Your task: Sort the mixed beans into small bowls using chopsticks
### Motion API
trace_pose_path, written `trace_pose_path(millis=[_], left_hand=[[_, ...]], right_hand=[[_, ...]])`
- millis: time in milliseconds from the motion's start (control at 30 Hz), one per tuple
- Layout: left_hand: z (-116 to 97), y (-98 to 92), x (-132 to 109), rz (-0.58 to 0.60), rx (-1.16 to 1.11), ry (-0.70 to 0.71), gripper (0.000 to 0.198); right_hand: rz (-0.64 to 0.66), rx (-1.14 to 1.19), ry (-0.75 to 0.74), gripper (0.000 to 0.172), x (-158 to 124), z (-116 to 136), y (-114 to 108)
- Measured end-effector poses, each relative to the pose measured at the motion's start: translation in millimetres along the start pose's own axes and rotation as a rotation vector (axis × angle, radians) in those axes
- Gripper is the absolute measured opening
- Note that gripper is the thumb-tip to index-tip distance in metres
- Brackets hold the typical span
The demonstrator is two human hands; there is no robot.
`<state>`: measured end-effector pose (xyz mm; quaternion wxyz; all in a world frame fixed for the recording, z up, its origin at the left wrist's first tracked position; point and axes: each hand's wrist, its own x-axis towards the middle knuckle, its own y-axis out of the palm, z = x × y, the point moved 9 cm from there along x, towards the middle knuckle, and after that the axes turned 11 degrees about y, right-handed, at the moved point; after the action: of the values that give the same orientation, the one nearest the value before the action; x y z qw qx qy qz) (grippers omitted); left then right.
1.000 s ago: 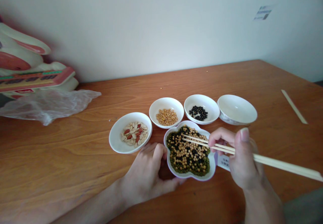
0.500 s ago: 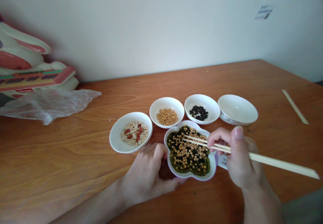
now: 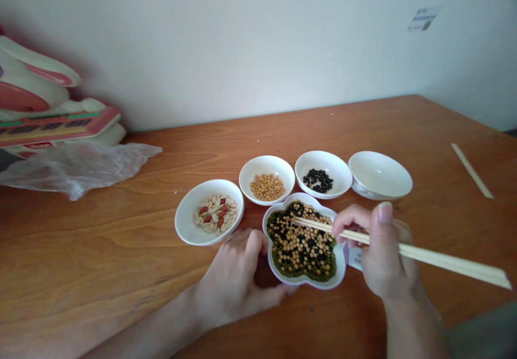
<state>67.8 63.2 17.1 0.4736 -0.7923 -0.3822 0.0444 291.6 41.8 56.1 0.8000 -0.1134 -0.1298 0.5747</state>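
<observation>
landmark: flower-shaped dish [image 3: 341, 266], white, on the wooden table [image 3: 100, 240], heaped with mixed beans [image 3: 301, 246] in yellow, green and black.
left hand [image 3: 238, 281]: at the dish's left edge, thumb laid against the rim, fingers curled round the near-left lobe, clasping it.
right hand [image 3: 383, 256]: just right of the dish, thumb raised, fingers clamped on the chopsticks [image 3: 436, 259].
chopsticks: slanting from far right of the dish to its middle, tips pressed together on the beans towards the far side; whether a bean sits between them, cannot tell.
seed bowl [image 3: 183, 216]: just left of the dish, pale and red kernels inside.
yellow-bean bowl [image 3: 247, 175]: just behind the dish, leftward.
black-bean bowl [image 3: 342, 174]: just behind the dish, rightward.
plain bowl [image 3: 379, 178]: behind and right of the dish, beyond the right hand.
paper slip [image 3: 355, 258]: against the dish's right edge, partly under the right hand.
plastic bag [image 3: 76, 167]: well apart, left of and behind the dish.
wooden stick [image 3: 472, 170]: well apart, right of the dish.
</observation>
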Motion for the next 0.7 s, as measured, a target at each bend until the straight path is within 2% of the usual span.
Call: trace_pose_path(millis=[167,367,500,600,700], left_hand=[[-3.6,-4.2,1.5,-0.028,-0.005,0.015,0.05],[-2.3,-4.0,0.4,-0.026,-0.013,0.018,0.05],[-2.7,-5.1,0.1,-0.036,-0.01,0.028,0.05],[-3.5,-5.2,-0.2,-0.04,-0.001,0.033,0.05],[-2.8,-4.3,-0.9,-0.037,0.008,0.026,0.052]], right_hand=[[-0.063,0.019,-0.009,0.084,-2.5,8.4,-2.9],[-0.173,0.093,0.031,0.093,-3.4,-3.4,-21.6],[-0.262,0.175,-0.008,0.094,-2.4,-4.3,-28.0],[-0.327,0.237,-0.043,0.091,-4.2,3.0,-20.3],[-0.283,0.192,-0.036,0.089,-3.1,9.5,-0.1]])
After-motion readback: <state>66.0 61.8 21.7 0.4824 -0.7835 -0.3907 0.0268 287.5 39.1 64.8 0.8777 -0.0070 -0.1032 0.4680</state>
